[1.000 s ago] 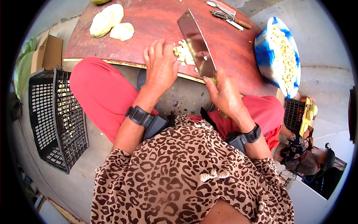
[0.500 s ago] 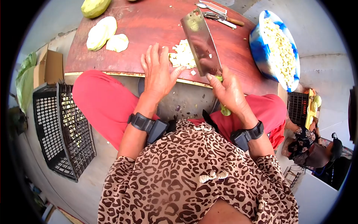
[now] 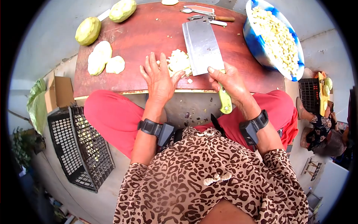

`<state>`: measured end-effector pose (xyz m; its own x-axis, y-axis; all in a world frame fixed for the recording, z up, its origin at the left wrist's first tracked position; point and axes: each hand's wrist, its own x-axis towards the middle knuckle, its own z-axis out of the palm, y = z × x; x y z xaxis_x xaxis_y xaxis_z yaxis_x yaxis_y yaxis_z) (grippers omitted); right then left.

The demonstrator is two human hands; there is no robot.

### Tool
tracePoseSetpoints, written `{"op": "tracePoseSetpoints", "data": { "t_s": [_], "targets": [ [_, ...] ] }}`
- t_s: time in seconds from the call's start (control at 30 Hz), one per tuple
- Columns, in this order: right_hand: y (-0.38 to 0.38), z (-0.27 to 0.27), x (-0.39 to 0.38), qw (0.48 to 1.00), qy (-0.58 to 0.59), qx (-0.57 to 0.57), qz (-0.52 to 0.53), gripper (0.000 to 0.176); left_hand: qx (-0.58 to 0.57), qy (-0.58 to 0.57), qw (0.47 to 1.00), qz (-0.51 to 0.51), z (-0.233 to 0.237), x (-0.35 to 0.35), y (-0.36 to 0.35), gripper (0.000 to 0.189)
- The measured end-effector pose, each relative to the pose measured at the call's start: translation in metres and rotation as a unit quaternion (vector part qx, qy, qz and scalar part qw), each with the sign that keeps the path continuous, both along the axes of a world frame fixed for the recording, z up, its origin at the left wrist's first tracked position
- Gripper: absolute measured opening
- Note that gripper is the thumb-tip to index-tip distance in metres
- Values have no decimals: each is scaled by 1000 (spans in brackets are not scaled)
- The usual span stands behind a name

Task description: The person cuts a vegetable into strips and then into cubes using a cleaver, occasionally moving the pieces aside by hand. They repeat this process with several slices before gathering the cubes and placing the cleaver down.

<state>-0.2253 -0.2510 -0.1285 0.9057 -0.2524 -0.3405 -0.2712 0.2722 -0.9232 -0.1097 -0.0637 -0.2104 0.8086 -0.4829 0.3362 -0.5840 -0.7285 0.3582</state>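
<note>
My right hand grips the green handle of a wide cleaver, its blade slanting up over the red table. Against the blade's left side lies a pile of pale diced pieces. My left hand is left of the pile, fingers spread, with its thumb by the pile's lower edge. Further left are flat pale slices and a smaller cut piece. Two peeled green vegetables rest near the table's far left edge.
A blue and white basin of diced pieces stands at the right. Knives and a peeler lie at the far edge. Black crates and a cardboard box are at left. Another person sits at far right.
The view has shifted, showing more of the table's far side. The cleaver's blade has turned and now shows a broad bright face. My left hand remains spread beside the pile.
</note>
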Motion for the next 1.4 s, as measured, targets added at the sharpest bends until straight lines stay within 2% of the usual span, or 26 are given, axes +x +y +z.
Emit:
{"op": "tracePoseSetpoints", "data": {
  "t_s": [0.17,0.3,0.33,0.37,0.4,0.43,0.53,0.57,0.7,0.8,0.9,1.0,1.1,1.2,1.23,1.33,1.37,1.4],
  "targets": [
    [4,-9,1,994,1,106,-8,20,-33,-36,999,-13,13,4,2,69],
    [10,-10,3,983,-19,184,5,20,-253,71,964,-37,29,7,3,57],
    [11,-8,3,980,-19,198,15,20,-357,186,915,-28,38,7,0,56],
    [12,-7,3,977,-18,212,25,21,-452,296,842,-19,45,6,-3,55],
    [12,-7,4,974,-31,218,44,20,-534,399,746,-9,49,6,-5,54],
    [14,-7,5,972,-44,223,64,20,-598,419,683,-34,49,8,-7,57],
    [19,-6,6,967,-62,224,99,20,-647,572,487,-132,70,10,-6,62],
    [23,-6,7,969,-61,216,106,21,-655,601,444,-116,68,14,-4,63],
    [24,-5,7,971,-55,200,116,22,-667,635,365,-136,73,12,-7,59],
    [23,-7,8,973,-65,199,101,23,-640,667,351,-149,63,17,-5,59],
    [21,-10,9,977,-64,184,85,22,-637,694,293,-160,54,21,-6,57],
    [19,-7,10,984,-62,151,66,22,-643,694,290,-141,55,21,-13,55],
    [14,-5,11,987,-71,138,43,22,-639,709,258,-149,51,26,-15,53],
    [7,-5,11,992,-58,108,-16,22,-631,710,281,-139,57,22,-15,54],
    [4,-6,12,991,-62,113,-28,22,-635,720,246,-134,54,26,-11,48],
    [-4,-7,10,990,-69,106,-63,22,-671,700,238,-48,56,33,-6,42],
    [-7,-9,9,991,-64,95,-71,22,-680,684,261,-51,58,35,-4,36],
    [-8,-10,5,993,-50,74,-71,22,-682,645,337,-66,56,37,-3,36]
  ]
}}
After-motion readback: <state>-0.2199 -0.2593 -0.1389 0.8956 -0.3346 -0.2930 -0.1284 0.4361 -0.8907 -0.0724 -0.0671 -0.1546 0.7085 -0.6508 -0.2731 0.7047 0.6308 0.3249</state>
